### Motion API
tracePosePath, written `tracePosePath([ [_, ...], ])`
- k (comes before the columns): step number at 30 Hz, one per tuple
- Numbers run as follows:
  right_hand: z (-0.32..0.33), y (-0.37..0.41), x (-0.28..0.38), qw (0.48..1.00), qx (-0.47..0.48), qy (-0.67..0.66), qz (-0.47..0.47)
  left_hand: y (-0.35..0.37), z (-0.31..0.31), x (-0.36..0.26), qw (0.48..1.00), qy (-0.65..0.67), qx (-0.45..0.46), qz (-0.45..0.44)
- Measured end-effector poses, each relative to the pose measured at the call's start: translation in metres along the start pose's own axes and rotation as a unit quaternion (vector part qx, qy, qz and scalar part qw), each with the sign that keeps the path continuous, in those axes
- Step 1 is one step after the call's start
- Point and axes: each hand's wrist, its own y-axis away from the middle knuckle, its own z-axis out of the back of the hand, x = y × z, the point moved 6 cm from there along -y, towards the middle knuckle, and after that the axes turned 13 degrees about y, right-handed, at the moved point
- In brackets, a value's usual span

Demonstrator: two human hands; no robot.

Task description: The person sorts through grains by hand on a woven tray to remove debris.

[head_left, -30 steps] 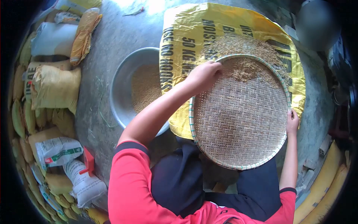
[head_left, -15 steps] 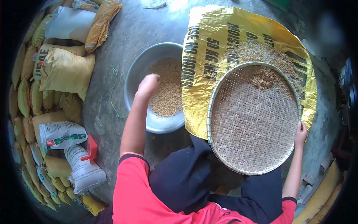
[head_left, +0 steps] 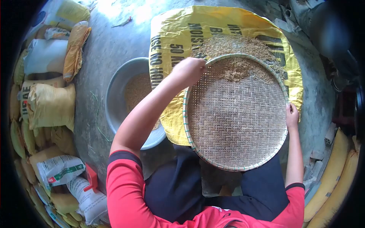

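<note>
A round woven bamboo winnowing tray with a green-bound rim is tilted over my lap, and a small heap of grain or husks lies at its far side. My right hand grips the tray's right rim, thumb on top. At the upper-left rim is my left hand, its fingers curled closed; whether they pinch the rim or a bit of grain is hidden. My left forearm passes over a metal basin with grain in it, partly covering it.
A yellow printed sack lies flat under the tray's far side, with loose grain and husks spread on it. Stacked full sacks line the left. A red plastic piece stands by them. Long yellow sacks lie at the right.
My left hand has moved from above the basin rightward to the tray's upper-left rim. My right hand still holds the right rim. The view has shifted somewhat to the right.
</note>
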Motion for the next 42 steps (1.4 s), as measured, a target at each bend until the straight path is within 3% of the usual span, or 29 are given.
tracePosePath([
  [2,0.001,0.003,0.005,1.0,-0.003,-0.011,-0.004,-0.019,-0.026,-0.017,0.996,0.019,0.039,-0.077],
  [6,-0.003,0.001,-0.004,0.999,-0.012,-0.032,-0.004,-0.047,-0.071,-0.021,0.993,-0.031,0.101,-0.051],
  [8,-0.001,0.001,0.001,1.0,-0.007,-0.02,0.002,-0.052,-0.08,-0.026,0.991,-0.039,0.079,-0.096],
  [12,-0.003,0.002,-0.001,0.999,-0.02,-0.033,0.018,-0.054,-0.096,-0.026,0.993,-0.048,0.041,-0.095],
  [19,-0.007,0.0,-0.009,1.0,-0.02,-0.015,0.008,-0.048,-0.087,-0.024,0.992,-0.059,0.045,-0.107],
  [23,-0.005,0.0,-0.006,0.999,-0.03,-0.039,0.017,-0.004,-0.033,-0.021,0.993,0.053,-0.04,-0.098],
  [26,-0.006,0.0,-0.008,0.999,-0.029,-0.043,0.009,0.054,0.014,0.012,0.983,0.131,-0.119,-0.055],
  [29,-0.004,0.002,-0.004,0.999,-0.019,-0.044,0.0,0.117,0.044,0.063,0.97,0.121,-0.199,0.067],
  [31,-0.003,0.0,-0.003,0.999,-0.011,-0.043,-0.004,0.153,0.054,0.093,0.969,0.058,-0.199,0.136],
  [33,-0.005,0.0,-0.001,0.999,0.004,-0.043,-0.004,0.184,0.047,0.158,0.958,-0.019,-0.109,0.264],
  [37,-0.011,-0.003,-0.013,0.998,0.018,-0.058,-0.004,0.2,0.041,0.203,0.941,-0.115,-0.07,0.31],
  [39,-0.006,-0.002,-0.008,0.999,0.032,-0.018,-0.027,0.182,0.055,0.179,0.939,-0.055,-0.168,0.296],
  [42,-0.011,-0.004,-0.018,0.998,0.022,-0.047,-0.023,0.149,0.071,0.133,0.949,-0.041,-0.217,0.223],
])
